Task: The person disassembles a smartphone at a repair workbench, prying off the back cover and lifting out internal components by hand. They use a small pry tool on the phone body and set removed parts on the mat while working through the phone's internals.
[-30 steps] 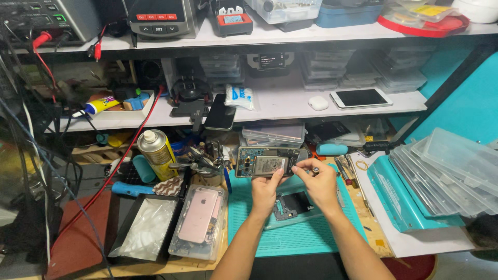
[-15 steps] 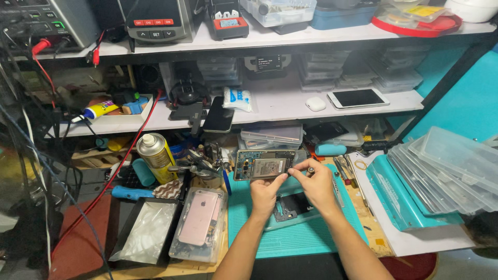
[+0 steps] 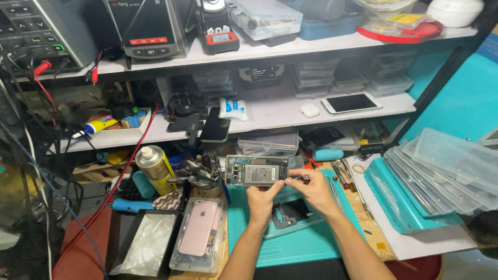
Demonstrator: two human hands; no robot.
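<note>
At lower left of centre a pink smartphone (image 3: 199, 228) lies face down in a clear plastic tray, beside the yellow spray can (image 3: 155, 168) on the counter (image 3: 373, 233). Just right, the left hand (image 3: 262, 199) pinches the lower edge of an opened phone body with bare circuit board and silver battery (image 3: 257, 170), lifted above the teal work mat (image 3: 290, 243), probably for a better view. Its long axis runs left to right, innards facing the camera. The right hand (image 3: 311, 189) closes on its right end, fingertips pinching something small.
</note>
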